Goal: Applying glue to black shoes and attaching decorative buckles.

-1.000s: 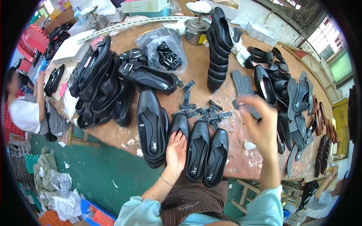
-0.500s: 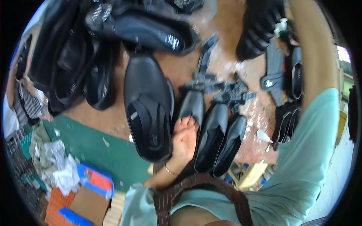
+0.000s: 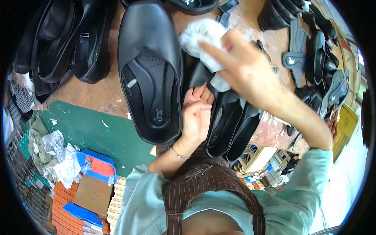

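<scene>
A large black slip-on mule [image 3: 150, 29] is raised close in front of me, toe pointing away, with a small white bit lying on its insole. My left hand [image 3: 197, 119] is against its right side, palm up and fingers curled; the thumb is hidden, seemingly behind the mule. To the right, my right hand [image 3: 252, 74] grips a crumpled white wad [image 3: 203, 37], cloth or paper. The wad hangs just past the mule's toe, above a neighbouring black shoe [image 3: 197, 74]. Two more black mules [image 3: 223, 129] stand side by side under my right wrist.
Several black shoes [image 3: 92, 58] are heaped at the left of the brown worktable [image 3: 94, 92]. Stacked soles [image 3: 276, 13], a grey insole piece [image 3: 295, 58] and more shoes lie far right. Below left are a green surface [image 3: 90, 125], a blue tray [image 3: 84, 156] and crumpled white material [image 3: 66, 170].
My right arm has swung in from the right, and its hand now shows with the white wad. The large mule appears nearer and higher in view, my left hand still beside it.
</scene>
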Available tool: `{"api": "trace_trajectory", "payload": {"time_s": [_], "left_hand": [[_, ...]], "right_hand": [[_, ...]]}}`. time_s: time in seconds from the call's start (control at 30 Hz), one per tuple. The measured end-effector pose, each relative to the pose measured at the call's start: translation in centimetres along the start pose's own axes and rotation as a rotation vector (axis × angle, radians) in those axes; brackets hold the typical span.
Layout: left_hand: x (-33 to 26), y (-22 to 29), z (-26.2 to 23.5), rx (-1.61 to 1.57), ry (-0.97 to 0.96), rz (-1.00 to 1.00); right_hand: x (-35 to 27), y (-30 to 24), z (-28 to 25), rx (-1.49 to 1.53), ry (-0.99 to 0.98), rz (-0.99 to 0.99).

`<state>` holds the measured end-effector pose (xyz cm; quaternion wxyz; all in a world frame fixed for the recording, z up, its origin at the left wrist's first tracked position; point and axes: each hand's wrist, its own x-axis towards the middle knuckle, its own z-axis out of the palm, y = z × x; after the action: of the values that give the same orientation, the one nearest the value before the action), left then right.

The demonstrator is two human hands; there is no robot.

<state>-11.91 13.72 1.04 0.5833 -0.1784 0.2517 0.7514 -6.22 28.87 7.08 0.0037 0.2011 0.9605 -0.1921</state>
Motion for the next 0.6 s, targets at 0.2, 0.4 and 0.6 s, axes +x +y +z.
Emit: {"api": "trace_trajectory", "payload": {"time_s": [0.2,0.4,0.6], "left_hand": [[0.4,-0.7,-1.2,0.017,-0.074,-0.002],[0.6,-0.9,-1.4,0.095,-0.059,0.015],[0.5,-0.6,-1.1,0.062,-0.120,0.056]], "right_hand": [[-6.2,-2.9,0.5,0.331,-0.112,0.074],[-2.1,-1.2,2.8,0.084,0.261,-0.104],[-3.9,-1.9,2.5,0.004,0.295,-0.006]]}}
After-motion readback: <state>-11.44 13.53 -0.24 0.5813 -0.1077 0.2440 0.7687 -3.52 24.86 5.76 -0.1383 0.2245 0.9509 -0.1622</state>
